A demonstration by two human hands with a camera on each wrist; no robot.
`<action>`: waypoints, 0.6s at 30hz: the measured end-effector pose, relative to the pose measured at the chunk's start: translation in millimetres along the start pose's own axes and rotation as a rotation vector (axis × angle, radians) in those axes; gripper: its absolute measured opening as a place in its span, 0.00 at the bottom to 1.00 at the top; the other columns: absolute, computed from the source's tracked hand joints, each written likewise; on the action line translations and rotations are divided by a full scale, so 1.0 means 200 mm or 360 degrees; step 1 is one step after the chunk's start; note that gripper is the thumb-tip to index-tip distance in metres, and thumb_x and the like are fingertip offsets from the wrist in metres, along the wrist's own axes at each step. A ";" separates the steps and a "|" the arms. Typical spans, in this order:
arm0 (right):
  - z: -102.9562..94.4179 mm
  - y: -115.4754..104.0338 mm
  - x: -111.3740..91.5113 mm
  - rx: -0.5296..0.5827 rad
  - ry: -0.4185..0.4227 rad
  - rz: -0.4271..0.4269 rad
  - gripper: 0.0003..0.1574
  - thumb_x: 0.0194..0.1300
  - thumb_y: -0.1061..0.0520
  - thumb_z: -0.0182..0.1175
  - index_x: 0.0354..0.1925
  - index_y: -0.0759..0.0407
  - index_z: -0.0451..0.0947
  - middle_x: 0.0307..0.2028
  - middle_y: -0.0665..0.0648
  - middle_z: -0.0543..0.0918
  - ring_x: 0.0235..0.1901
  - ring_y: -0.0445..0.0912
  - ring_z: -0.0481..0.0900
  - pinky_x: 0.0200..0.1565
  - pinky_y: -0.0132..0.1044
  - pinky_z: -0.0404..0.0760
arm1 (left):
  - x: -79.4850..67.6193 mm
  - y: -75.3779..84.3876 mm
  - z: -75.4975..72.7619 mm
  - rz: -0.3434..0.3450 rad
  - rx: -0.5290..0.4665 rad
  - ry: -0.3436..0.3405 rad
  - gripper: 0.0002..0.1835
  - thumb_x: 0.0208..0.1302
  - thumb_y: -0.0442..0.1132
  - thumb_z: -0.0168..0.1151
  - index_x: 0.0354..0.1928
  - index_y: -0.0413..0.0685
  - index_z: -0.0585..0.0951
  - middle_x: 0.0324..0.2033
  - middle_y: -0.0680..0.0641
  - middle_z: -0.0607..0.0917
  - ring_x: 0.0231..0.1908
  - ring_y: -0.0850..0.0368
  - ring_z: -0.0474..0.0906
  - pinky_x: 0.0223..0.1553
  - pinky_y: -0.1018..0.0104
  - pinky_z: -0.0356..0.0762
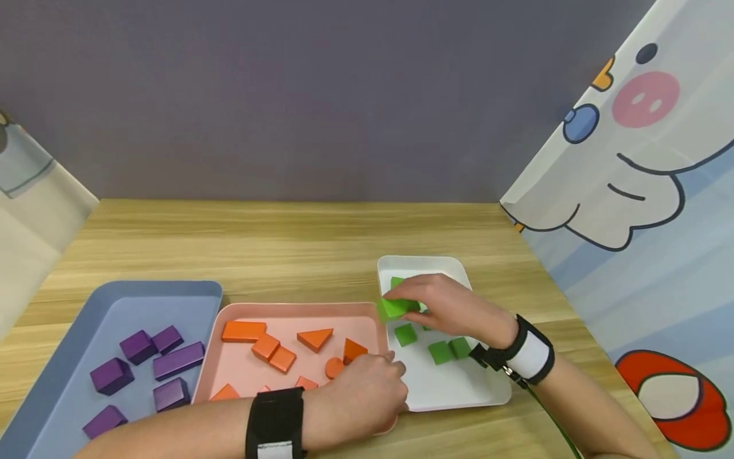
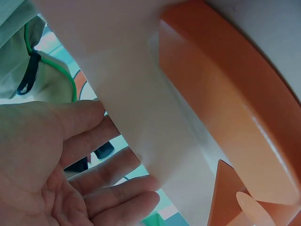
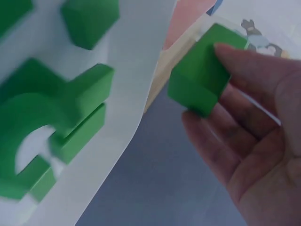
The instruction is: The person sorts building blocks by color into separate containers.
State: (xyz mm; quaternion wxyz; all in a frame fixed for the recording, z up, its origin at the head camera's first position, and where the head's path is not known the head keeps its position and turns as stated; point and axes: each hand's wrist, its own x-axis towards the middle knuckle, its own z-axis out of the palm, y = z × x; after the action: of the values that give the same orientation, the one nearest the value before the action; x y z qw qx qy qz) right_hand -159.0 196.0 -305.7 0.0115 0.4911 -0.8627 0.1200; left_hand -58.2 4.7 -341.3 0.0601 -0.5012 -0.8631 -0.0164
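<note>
My right hand [image 1: 444, 306] pinches a green block [image 1: 394, 308] between thumb and fingers, over the left side of the white tray [image 1: 459, 392]. The right wrist view shows this rectangular block [image 3: 202, 70] held at the fingertips, past the tray's edge. Other green blocks [image 1: 440, 352] lie in that tray, among them an arch-shaped one [image 3: 23, 113]. My left hand [image 1: 361, 392] is at the right side of the pink tray [image 1: 309, 310], its fingers [image 2: 113, 167] loosely bent with the tips at the tray's edge. It partly hides the orange blocks [image 1: 313, 340] there.
To the left stands a blue tray [image 1: 166, 290] with several purple blocks [image 1: 112, 376], directly beside the pink one. All three trays rest on a wooden table [image 1: 298, 242]. A grey wall [image 1: 298, 102] rises behind, and a cartoon-printed sheet [image 1: 648, 191] hangs at the right.
</note>
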 end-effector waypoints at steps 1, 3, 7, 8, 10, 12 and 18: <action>0.00 0.00 -0.03 0.0000 -0.0006 0.0000 0.23 0.59 0.52 0.66 0.54 0.51 0.80 0.48 0.45 0.84 0.50 0.40 0.80 0.52 0.38 0.78 | 0.00 0.00 0.00 0.0002 0.0008 0.0005 0.12 0.60 0.53 0.63 0.23 0.61 0.87 0.20 0.58 0.77 0.23 0.65 0.70 0.21 0.77 0.65; 0.00 -0.01 -0.10 0.0003 -0.0033 0.0010 0.23 0.59 0.51 0.66 0.53 0.50 0.80 0.48 0.44 0.84 0.50 0.40 0.80 0.54 0.38 0.77 | 0.00 0.00 0.00 0.0004 0.0014 0.0009 0.12 0.60 0.53 0.63 0.23 0.60 0.86 0.20 0.58 0.77 0.23 0.65 0.70 0.21 0.77 0.65; 0.01 -0.03 -0.21 0.0031 -0.0104 0.0065 0.22 0.57 0.52 0.67 0.52 0.49 0.81 0.48 0.42 0.84 0.50 0.39 0.80 0.53 0.38 0.78 | 0.01 0.00 0.00 0.0003 0.0032 -0.0001 0.12 0.60 0.54 0.62 0.24 0.60 0.86 0.21 0.58 0.79 0.24 0.65 0.71 0.22 0.76 0.67; 0.02 -0.03 -0.23 0.0046 -0.0119 0.0076 0.22 0.56 0.52 0.68 0.51 0.48 0.81 0.47 0.42 0.84 0.50 0.39 0.80 0.52 0.38 0.78 | 0.01 0.00 0.00 0.0007 0.0044 -0.0004 0.12 0.61 0.54 0.62 0.24 0.60 0.86 0.22 0.58 0.80 0.24 0.65 0.72 0.22 0.76 0.67; 0.04 -0.04 -0.27 0.0082 -0.0150 0.0090 0.22 0.55 0.53 0.69 0.50 0.47 0.81 0.46 0.41 0.83 0.49 0.38 0.79 0.51 0.38 0.78 | 0.01 0.00 0.00 0.0012 0.0053 -0.0014 0.12 0.61 0.53 0.62 0.25 0.60 0.87 0.23 0.58 0.81 0.25 0.65 0.73 0.22 0.76 0.68; 0.05 -0.05 -0.30 0.0126 -0.0187 0.0092 0.22 0.54 0.54 0.70 0.49 0.46 0.81 0.46 0.40 0.83 0.48 0.37 0.79 0.50 0.37 0.79 | 0.01 0.00 0.00 0.0016 0.0063 -0.0023 0.11 0.61 0.53 0.63 0.25 0.60 0.87 0.24 0.58 0.81 0.26 0.65 0.73 0.22 0.76 0.68; 0.10 -0.07 -0.34 0.0272 -0.0306 0.0102 0.20 0.52 0.54 0.70 0.46 0.45 0.83 0.44 0.37 0.83 0.45 0.32 0.78 0.48 0.32 0.78 | 0.01 0.00 0.00 0.0017 0.0016 -0.0048 0.09 0.60 0.51 0.63 0.27 0.60 0.87 0.23 0.58 0.79 0.25 0.66 0.71 0.22 0.77 0.67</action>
State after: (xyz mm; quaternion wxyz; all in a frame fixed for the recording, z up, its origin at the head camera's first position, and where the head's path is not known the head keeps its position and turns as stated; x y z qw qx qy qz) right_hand -109.7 241.7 -332.0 -0.1170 0.4717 -0.8617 0.1456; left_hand -59.6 5.2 -341.3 0.0495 -0.5057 -0.8613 -0.0042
